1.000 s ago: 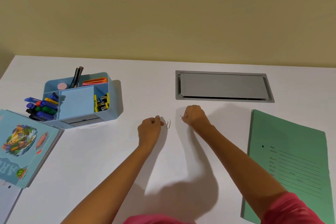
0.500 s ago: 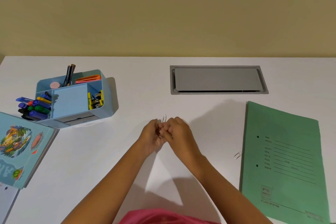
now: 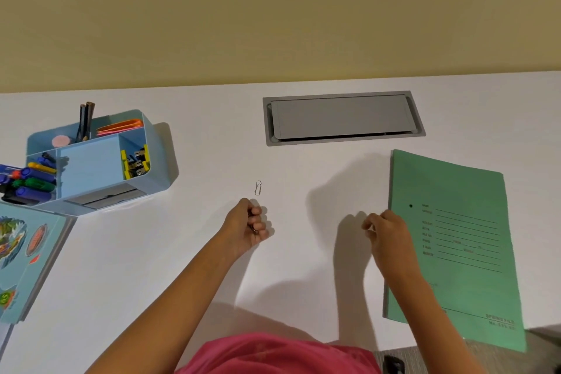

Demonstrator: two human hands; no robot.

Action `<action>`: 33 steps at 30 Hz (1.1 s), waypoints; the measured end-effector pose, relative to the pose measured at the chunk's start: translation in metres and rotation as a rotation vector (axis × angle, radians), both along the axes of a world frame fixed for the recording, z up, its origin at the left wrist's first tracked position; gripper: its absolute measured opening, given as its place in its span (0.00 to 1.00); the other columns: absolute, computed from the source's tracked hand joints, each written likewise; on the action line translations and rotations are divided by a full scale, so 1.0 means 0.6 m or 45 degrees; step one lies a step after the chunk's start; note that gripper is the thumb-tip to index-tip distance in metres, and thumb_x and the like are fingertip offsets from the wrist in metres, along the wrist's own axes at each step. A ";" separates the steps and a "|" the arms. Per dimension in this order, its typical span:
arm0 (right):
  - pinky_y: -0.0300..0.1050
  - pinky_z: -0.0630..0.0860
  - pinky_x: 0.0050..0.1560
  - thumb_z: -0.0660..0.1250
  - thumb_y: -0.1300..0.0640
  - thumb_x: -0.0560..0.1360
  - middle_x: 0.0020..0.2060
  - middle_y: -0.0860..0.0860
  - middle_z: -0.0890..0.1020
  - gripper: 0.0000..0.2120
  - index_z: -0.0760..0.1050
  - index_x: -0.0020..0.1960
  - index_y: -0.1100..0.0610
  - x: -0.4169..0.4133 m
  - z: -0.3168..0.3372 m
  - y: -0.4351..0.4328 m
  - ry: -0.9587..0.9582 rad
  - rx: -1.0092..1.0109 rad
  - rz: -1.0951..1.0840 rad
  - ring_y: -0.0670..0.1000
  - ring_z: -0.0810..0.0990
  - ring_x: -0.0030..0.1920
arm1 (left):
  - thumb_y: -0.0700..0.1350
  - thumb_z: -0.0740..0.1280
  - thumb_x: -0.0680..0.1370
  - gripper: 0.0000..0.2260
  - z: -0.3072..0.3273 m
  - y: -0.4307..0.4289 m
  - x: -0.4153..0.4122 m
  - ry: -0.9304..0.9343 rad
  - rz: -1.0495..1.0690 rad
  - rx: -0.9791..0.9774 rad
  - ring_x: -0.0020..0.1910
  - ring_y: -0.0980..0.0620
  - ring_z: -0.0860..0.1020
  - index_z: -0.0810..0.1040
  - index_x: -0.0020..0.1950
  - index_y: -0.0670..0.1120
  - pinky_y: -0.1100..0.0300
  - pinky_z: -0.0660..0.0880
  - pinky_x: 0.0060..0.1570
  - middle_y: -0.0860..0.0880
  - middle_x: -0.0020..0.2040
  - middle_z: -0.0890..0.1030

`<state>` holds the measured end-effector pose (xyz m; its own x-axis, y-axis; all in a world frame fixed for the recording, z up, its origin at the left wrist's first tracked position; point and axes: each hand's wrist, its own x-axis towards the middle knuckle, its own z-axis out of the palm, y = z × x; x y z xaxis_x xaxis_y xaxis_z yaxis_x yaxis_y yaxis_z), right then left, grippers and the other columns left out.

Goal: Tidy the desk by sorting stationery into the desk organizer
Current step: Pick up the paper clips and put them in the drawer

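Observation:
A light blue desk organizer (image 3: 158, 161) stands at the left and holds markers (image 3: 33, 179), binder clips (image 3: 136, 161), pencils (image 3: 86, 121), orange notes (image 3: 120, 126) and a pink eraser (image 3: 61, 140). One silver paper clip (image 3: 258, 187) lies on the white desk just beyond my left hand (image 3: 247, 226). That hand is a closed fist with a bit of metal showing between its fingers. My right hand (image 3: 387, 234) is down at the left edge of the green folder (image 3: 461, 240), fingertips curled together. Whatever lies under those fingertips is hidden.
A grey cable hatch (image 3: 343, 117) is set flush into the desk behind the hands. A blue illustrated book (image 3: 27, 252) lies at the left edge, in front of the organizer. The wall rises right behind the desk.
The hands met at the middle of the desk and have parted. My right hand has moved right to the folder's edge, where a clip lay. My left fist stays near the middle.

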<state>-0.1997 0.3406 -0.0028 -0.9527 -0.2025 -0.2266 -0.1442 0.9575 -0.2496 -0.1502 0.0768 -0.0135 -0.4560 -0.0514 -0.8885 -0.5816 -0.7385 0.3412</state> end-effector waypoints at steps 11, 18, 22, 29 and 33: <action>0.49 0.76 0.40 0.71 0.67 0.71 0.38 0.57 0.78 0.02 0.78 0.41 0.65 0.001 -0.026 0.047 -0.006 -0.058 -0.063 0.55 0.75 0.40 | 0.38 0.52 0.73 0.11 0.003 0.021 0.000 -0.068 -0.059 -0.073 0.21 0.53 0.57 0.63 0.31 0.45 0.65 0.61 0.22 0.51 0.23 0.58; 0.45 0.76 0.44 0.71 0.64 0.72 0.40 0.57 0.79 0.03 0.78 0.42 0.64 -0.023 -0.030 0.052 -0.147 -0.079 -0.106 0.54 0.76 0.39 | 0.38 0.52 0.74 0.11 0.005 0.036 0.006 -0.082 -0.086 -0.056 0.21 0.53 0.58 0.64 0.31 0.45 0.65 0.61 0.23 0.51 0.23 0.59; 0.47 0.75 0.39 0.66 0.67 0.74 0.38 0.57 0.79 0.02 0.75 0.42 0.65 -0.021 -0.021 0.025 -0.039 -0.158 -0.204 0.55 0.77 0.36 | 0.38 0.52 0.74 0.11 0.008 0.043 0.005 -0.057 -0.106 -0.001 0.23 0.52 0.59 0.63 0.31 0.46 0.63 0.62 0.23 0.50 0.23 0.61; 0.32 0.70 0.35 0.68 0.63 0.74 0.35 0.47 0.77 0.05 0.73 0.43 0.57 0.033 0.038 -0.112 0.104 -0.693 -0.062 0.43 0.74 0.35 | 0.36 0.51 0.76 0.12 0.013 0.057 -0.007 0.119 0.045 0.254 0.28 0.47 0.69 0.67 0.34 0.43 0.60 0.75 0.28 0.44 0.30 0.70; 0.39 0.75 0.42 0.63 0.62 0.76 0.41 0.47 0.76 0.03 0.73 0.46 0.54 0.072 0.047 -0.187 -0.068 -0.770 0.163 0.44 0.75 0.42 | 0.36 0.53 0.78 0.11 0.017 0.062 -0.009 0.154 0.015 0.298 0.25 0.51 0.76 0.71 0.38 0.41 0.64 0.75 0.25 0.44 0.31 0.74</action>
